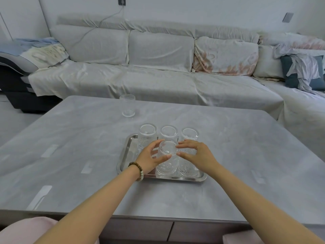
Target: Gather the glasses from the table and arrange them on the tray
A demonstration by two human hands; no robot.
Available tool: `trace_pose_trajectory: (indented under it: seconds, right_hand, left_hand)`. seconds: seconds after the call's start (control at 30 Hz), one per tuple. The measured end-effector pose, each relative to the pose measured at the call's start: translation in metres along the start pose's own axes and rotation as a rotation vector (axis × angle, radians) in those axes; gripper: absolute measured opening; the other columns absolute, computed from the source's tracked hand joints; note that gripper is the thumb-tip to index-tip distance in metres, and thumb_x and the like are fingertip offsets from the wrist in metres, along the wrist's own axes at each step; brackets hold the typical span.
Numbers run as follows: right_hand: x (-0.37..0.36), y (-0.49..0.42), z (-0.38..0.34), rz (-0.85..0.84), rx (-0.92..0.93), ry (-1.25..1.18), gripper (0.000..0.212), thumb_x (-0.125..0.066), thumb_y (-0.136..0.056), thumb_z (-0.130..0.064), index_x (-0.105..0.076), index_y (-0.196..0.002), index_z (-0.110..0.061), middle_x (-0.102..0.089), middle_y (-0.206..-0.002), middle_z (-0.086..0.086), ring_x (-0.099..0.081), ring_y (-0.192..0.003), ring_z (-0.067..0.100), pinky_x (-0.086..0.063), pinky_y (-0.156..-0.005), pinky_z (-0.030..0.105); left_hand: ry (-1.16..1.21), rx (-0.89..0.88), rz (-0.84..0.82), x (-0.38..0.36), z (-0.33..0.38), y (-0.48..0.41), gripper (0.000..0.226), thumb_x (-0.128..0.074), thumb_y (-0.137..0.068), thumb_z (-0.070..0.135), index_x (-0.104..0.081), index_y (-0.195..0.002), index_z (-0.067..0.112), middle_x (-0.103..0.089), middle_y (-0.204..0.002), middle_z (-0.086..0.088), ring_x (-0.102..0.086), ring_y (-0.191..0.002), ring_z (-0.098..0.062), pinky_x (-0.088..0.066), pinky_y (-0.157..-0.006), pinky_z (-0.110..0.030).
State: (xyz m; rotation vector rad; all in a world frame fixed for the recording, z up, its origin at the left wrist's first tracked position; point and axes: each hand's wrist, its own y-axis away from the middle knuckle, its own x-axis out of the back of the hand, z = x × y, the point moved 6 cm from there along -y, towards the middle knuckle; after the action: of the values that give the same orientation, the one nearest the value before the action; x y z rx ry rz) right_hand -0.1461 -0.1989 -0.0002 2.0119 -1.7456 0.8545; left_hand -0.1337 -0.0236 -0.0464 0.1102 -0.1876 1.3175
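Glasses are what we're looking at, clear ones with a ribbed, patterned cut in the lower walls, and most of them stand upside down on the tray (125, 152). We count three in the back row: the back left glass (147, 136), the back middle glass (168, 133) and the back right glass (190, 135), set close side by side. In front of them we see the front middle glass (167, 160), also base up, standing on the tray, and just beside it to the right the front right glass (187, 168), partly hidden behind our hand.

Our left hand (149, 158) curls around the front middle glass, thumb on the near side and fingers on the far left side, loosely spread and touching its wall. Our right hand (197, 155) comes in from the other side, fingers half open, fingertips touching the rim of that same glass's upturned base. A beaded bracelet (138, 170) sits on the left wrist.

The tray is shiny metal with a raised rim, and it lies on the grey table (70, 155). Well apart from it, near the far edge, one lone glass (127, 105) stands upright on the table. Beyond that we see a covered sofa (158, 67).
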Motion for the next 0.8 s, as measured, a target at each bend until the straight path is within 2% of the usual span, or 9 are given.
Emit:
trace_pose_trajectory:
  seconds: [0.1, 0.17, 0.3, 0.4, 0.47, 0.6, 0.7, 0.8]
  right_hand:
    - [0.003, -0.001, -0.003, -0.029, -0.003, 0.013, 0.023, -0.077, -0.078, -0.029, -0.076, -0.101, -0.027, -0.067, -0.120, -0.012, -0.053, -0.112, -0.005, -0.031, -0.093, 0.007]
    - [0.008, -0.005, -0.008, -0.041, 0.003, 0.008, 0.022, -0.077, -0.078, -0.029, -0.075, -0.100, -0.028, -0.066, -0.119, -0.012, -0.055, -0.113, -0.002, -0.034, -0.098, 0.014]
    - [0.020, -0.030, -0.027, -0.044, 0.034, -0.052, 0.021, -0.075, -0.080, -0.025, -0.074, -0.101, -0.027, -0.068, -0.116, -0.011, -0.061, -0.111, 0.004, -0.046, -0.101, 0.026]
    - [0.019, -0.065, -0.044, -0.039, 0.043, -0.087, 0.022, -0.075, -0.081, -0.025, -0.072, -0.103, -0.025, -0.069, -0.116, -0.008, -0.064, -0.109, 0.008, -0.050, -0.099, 0.030]
    - [0.012, -0.092, -0.053, -0.044, 0.041, -0.105, 0.022, -0.074, -0.082, -0.024, -0.071, -0.104, -0.023, -0.070, -0.114, -0.006, -0.064, -0.109, 0.011, -0.051, -0.097, 0.030]
    - [-0.020, -0.155, -0.063, -0.080, 0.011, -0.137, 0.033, -0.073, -0.083, -0.024, -0.067, -0.114, -0.018, -0.066, -0.121, -0.002, -0.065, -0.110, 0.016, -0.048, -0.087, 0.019]
    - [-0.051, -0.202, -0.060, -0.122, -0.052, -0.149, 0.044, -0.071, -0.084, -0.027, -0.061, -0.125, -0.015, -0.060, -0.131, 0.001, -0.062, -0.113, 0.019, -0.046, -0.090, 0.025]
    - [-0.081, -0.243, -0.047, -0.200, -0.121, -0.127, 0.054, -0.071, -0.084, -0.031, -0.054, -0.133, -0.016, -0.054, -0.137, 0.003, -0.058, -0.116, 0.020, -0.046, -0.098, 0.032]
  left_hand:
    - [-0.036, 0.020, -0.006, 0.007, 0.002, -0.003, 0.064, -0.078, -0.066, 0.039, -0.048, -0.123, 0.036, -0.050, -0.124, 0.015, -0.050, -0.116, -0.011, -0.043, -0.093, -0.024]
    - [-0.033, 0.012, -0.014, 0.016, 0.009, -0.006, 0.067, -0.079, -0.065, 0.040, -0.050, -0.125, 0.031, -0.054, -0.122, 0.014, -0.055, -0.110, -0.008, -0.047, -0.089, -0.020]
    - [0.004, -0.037, 0.022, 0.057, 0.028, -0.022, 0.042, -0.075, -0.071, 0.035, -0.062, -0.110, 0.028, -0.068, -0.108, 0.005, -0.067, -0.097, -0.009, -0.053, -0.082, -0.023]
    - [-0.007, -0.034, 0.087, 0.101, 0.033, -0.038, 0.025, -0.071, -0.077, 0.029, -0.064, -0.101, 0.029, -0.070, -0.099, 0.001, -0.069, -0.088, -0.012, -0.054, -0.071, -0.019]
    - [-0.031, -0.014, 0.156, 0.132, 0.030, -0.050, 0.022, -0.070, -0.079, 0.028, -0.063, -0.100, 0.030, -0.068, -0.098, 0.003, -0.067, -0.088, -0.014, -0.053, -0.071, -0.019]
    - [-0.115, 0.046, 0.329, 0.195, 0.013, -0.080, 0.037, -0.067, -0.080, 0.032, -0.058, -0.115, 0.023, -0.063, -0.110, 0.002, -0.061, -0.098, -0.015, -0.049, -0.083, -0.030]
    - [-0.155, 0.082, 0.397, 0.226, 0.001, -0.105, 0.049, -0.068, -0.080, 0.035, -0.052, -0.124, 0.020, -0.058, -0.121, 0.000, -0.058, -0.102, -0.017, -0.048, -0.088, -0.033]
    - [-0.182, 0.108, 0.419, 0.245, -0.014, -0.133, 0.058, -0.068, -0.078, 0.038, -0.047, -0.129, 0.019, -0.054, -0.129, 0.000, -0.055, -0.102, -0.015, -0.045, -0.081, -0.027]
